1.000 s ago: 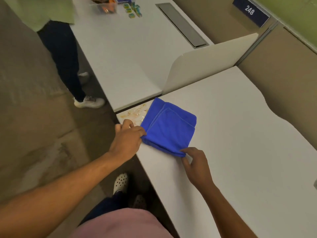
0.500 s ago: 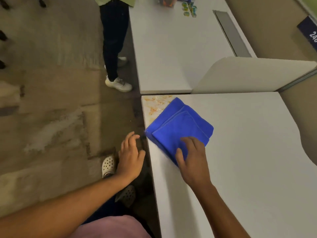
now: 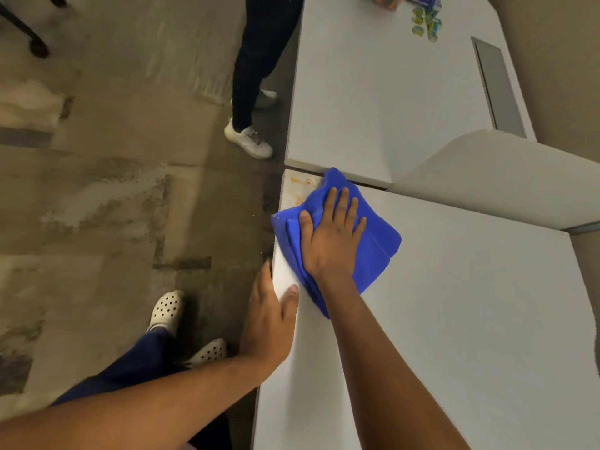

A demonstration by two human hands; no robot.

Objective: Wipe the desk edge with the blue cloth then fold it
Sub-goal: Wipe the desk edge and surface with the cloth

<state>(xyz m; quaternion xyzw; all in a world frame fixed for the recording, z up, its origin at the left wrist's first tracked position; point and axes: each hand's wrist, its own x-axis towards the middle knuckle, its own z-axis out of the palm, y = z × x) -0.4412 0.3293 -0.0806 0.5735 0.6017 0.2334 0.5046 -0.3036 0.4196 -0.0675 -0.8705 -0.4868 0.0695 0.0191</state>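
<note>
A folded blue cloth [image 3: 373, 251] lies on the white desk [image 3: 454, 319] at its near-left corner, one corner hanging slightly over the left edge. My right hand [image 3: 331, 238] lies flat on top of it, fingers spread, palm pressing down. An orange-yellow smear [image 3: 300, 186] shows on the desk corner just beyond the cloth. My left hand [image 3: 269, 319] rests against the desk's left edge below the cloth, thumb on top of the surface, holding nothing.
A second white desk [image 3: 373, 92] lies beyond, with a curved divider panel [image 3: 487, 170] between them, a grey cable slot [image 3: 496, 82] and small colourful items [image 3: 425, 22] at the far end. Another person's legs [image 3: 256, 76] stand by that desk. My feet [image 3: 185, 329] are on the carpet.
My right hand slid up from the cloth's near corner to press flat on its middle; the cloth shifted toward the stained corner. My left hand came to rest on the desk edge.
</note>
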